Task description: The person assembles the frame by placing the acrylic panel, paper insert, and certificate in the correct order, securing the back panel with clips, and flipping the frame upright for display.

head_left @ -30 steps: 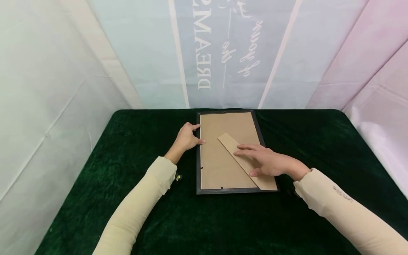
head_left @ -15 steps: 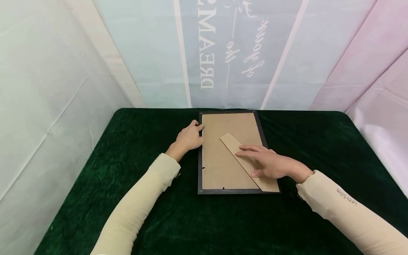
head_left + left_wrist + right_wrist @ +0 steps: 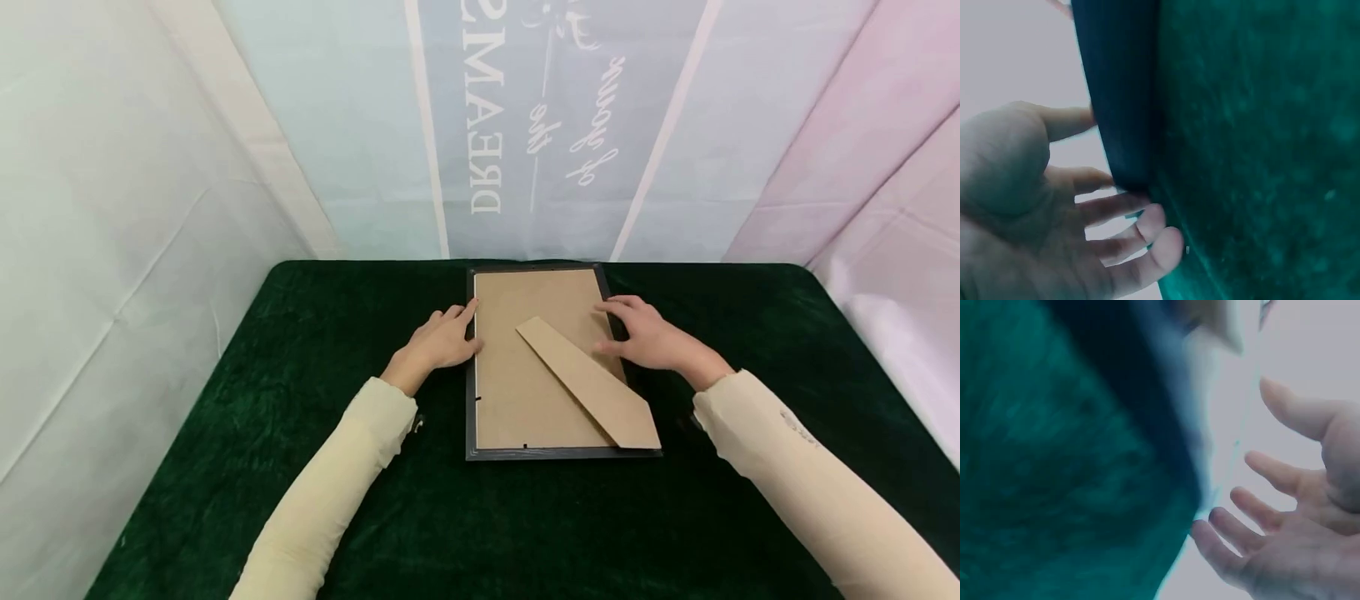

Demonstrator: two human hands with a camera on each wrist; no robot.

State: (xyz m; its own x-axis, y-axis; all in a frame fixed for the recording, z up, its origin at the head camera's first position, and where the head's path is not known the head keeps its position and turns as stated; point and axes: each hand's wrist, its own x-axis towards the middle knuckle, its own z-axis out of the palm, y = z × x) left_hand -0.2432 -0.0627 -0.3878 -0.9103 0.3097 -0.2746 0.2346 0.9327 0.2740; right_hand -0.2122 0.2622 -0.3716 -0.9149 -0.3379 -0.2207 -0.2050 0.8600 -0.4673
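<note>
A picture frame (image 3: 471,425) with a dark rim lies on its face, its brown backing board (image 3: 510,375) upward. Slanting across the board is a stand leg (image 3: 596,385), its wide end over the lower right corner. My left hand (image 3: 437,342) is at the left rim, thumb and forefinger touching the edge; in the left wrist view the other fingers (image 3: 1166,250) reach past it, fairly straight. Over the right rim, my right hand (image 3: 651,335) has its fingers spread and holds nothing. In the right wrist view, a gap shows between that hand (image 3: 1297,500) and the dark rim (image 3: 1147,406).
Dark green velvet cloth (image 3: 525,533) covers the table. Behind its far edge hangs a pale blue backdrop (image 3: 360,150) with mirrored lettering. White and pink cloth walls stand at the sides. Small black catches (image 3: 525,447) sit along the rim.
My right hand has left the stand leg and moved up to the right rim. The leg's wide end now shows, slightly raised. My left hand has shifted slightly at the left rim.
</note>
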